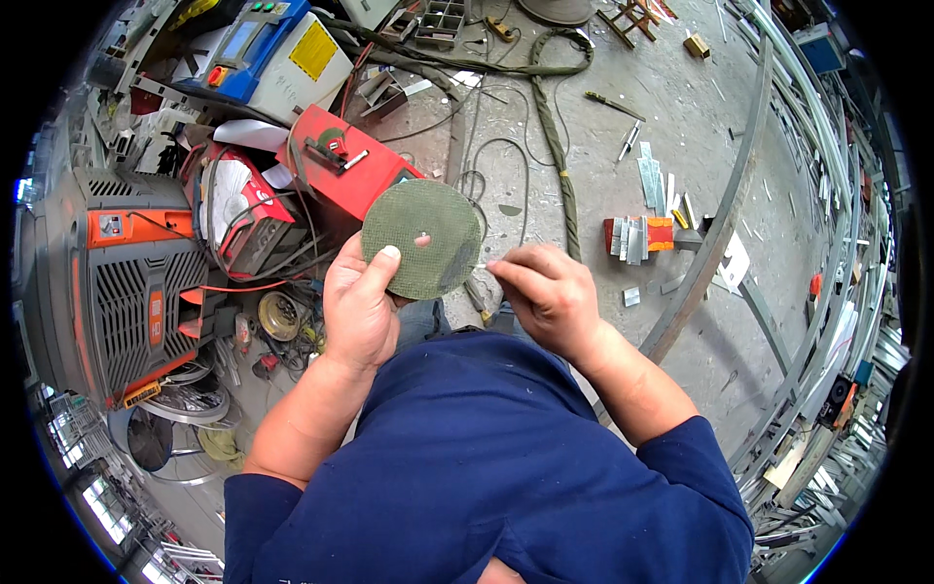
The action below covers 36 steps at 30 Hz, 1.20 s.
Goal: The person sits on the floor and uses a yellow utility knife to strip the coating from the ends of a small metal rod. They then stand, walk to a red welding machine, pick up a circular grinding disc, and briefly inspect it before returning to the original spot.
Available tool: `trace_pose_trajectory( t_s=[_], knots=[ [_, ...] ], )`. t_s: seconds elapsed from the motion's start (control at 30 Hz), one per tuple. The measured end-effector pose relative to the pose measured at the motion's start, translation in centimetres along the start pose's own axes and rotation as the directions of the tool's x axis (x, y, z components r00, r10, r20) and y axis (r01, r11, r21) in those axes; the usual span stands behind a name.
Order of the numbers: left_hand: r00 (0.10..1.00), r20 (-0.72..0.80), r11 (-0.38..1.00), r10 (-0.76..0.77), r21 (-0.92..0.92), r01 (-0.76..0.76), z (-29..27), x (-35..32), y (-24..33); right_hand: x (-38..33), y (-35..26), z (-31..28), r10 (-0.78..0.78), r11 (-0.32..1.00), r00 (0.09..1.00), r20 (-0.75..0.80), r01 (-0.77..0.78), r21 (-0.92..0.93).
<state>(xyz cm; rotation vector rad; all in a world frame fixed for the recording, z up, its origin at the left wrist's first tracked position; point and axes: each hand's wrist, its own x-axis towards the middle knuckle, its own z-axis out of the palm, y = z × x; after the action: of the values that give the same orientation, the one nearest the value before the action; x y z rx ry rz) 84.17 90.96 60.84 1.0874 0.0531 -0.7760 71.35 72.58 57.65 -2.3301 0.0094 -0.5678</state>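
Fingers of the left hand [358,302] grip the green disc [433,214] near its rim, before the torso; a firm hold should steady it. The right hand [556,297], narrowly pinched on what seems a small pale bit [480,266], works best lightly. Beyond sits a red box [355,190].

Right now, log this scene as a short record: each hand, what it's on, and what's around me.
Left grip: holding a green mesh disc, thumb on its face
Disc details: round, hole near the middle, darker patch toward the right edge
Right grip: fingers pinched beside the disc's right edge, with a small pale piece at the tips, too small to identify
Left side: orange and grey machine, red box
Right side: long metal bar, scattered strips
Underfoot: grey floor
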Motion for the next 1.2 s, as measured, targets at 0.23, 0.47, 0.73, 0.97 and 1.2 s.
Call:
trace_pose_trajectory(
  t_s=[0.23, 0.47, 0.73, 0.97, 1.2],
  knots=[
    [0.999, -0.006, 0.999, -0.033, -0.001, 0.033, -0.2, -0.1, 0.0, -0.2, 0.1, 0.2, -0.055, 0.995, 0.998, 0.029, 0.057, -0.082],
    [0.996, -0.009, 0.996, -0.086, -0.027, 0.086, 0.0, -0.2, 0.0, -0.3, 0.5, -0.1, -0.100, 0.988, 0.994, 0.032, 0.103, -0.115],
    [0.993, -0.048, 0.994, -0.104, 0.009, 0.105, 0.1, -0.2, -0.4, -0.7, -0.3, 0.0, -0.139, 0.986, 0.988, 0.073, 0.145, -0.080],
    [0.993, -0.040, 0.994, -0.110, -0.013, 0.110, -0.1, -0.1, -0.4, -0.8, -0.2, 0.2, -0.125, 0.990, 0.991, 0.050, 0.128, -0.066],
    [0.995, -0.041, 0.996, -0.093, -0.007, 0.093, -0.2, -0.2, -0.6, -0.6, -0.2, 0.2, -0.126, 0.990, 0.992, 0.029, 0.127, -0.060]
  ],
)
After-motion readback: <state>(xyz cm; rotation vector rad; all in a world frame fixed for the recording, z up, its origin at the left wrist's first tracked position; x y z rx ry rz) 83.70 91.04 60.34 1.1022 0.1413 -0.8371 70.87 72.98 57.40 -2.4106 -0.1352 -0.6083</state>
